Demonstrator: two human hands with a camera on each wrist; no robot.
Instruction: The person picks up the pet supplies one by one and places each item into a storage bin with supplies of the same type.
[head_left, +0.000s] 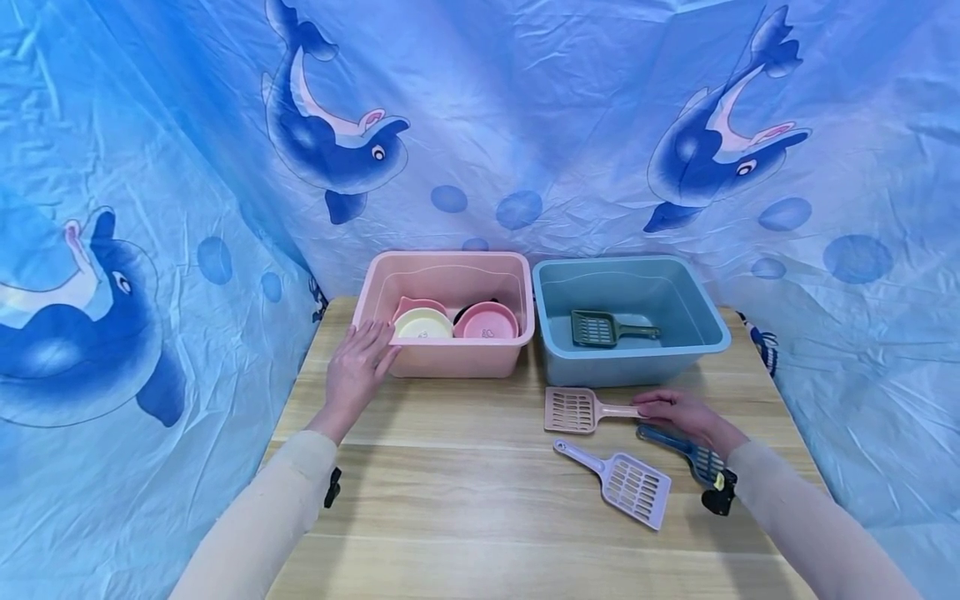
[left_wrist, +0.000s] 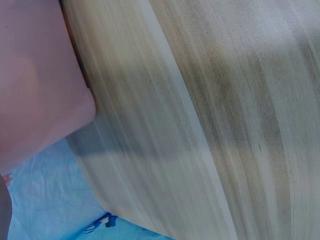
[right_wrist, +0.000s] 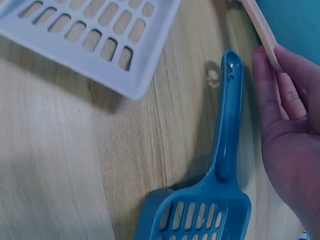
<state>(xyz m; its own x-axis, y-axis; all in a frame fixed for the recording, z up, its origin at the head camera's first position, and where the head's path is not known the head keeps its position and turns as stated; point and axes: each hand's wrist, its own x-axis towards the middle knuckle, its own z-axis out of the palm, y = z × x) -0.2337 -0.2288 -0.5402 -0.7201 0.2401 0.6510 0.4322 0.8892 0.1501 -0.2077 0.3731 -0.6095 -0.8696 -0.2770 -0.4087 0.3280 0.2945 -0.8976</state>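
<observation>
My right hand (head_left: 678, 412) pinches the handle end of a pink slotted litter scoop (head_left: 572, 410), just in front of the blue bin (head_left: 633, 367). In the right wrist view, thumb and fingers close round that pale pink handle (right_wrist: 261, 27). A dark green litter scoop (head_left: 595, 328) lies inside the blue bin. Below the right hand is a blue litter scoop (right_wrist: 227, 130), partly hidden by the wrist in the head view. A lavender litter scoop (head_left: 636, 490) lies on the table nearer to me. My left hand (head_left: 358, 367) rests on the front left rim of the pink bin (head_left: 457, 360), fingers extended.
The pink bin holds a cream bowl (head_left: 422, 325), a pink bowl (head_left: 487, 322) and other partly hidden pieces. Both bins stand side by side at the back of the wooden table (head_left: 450, 492). Blue dolphin-print sheeting (head_left: 480, 125) hangs behind and beside it.
</observation>
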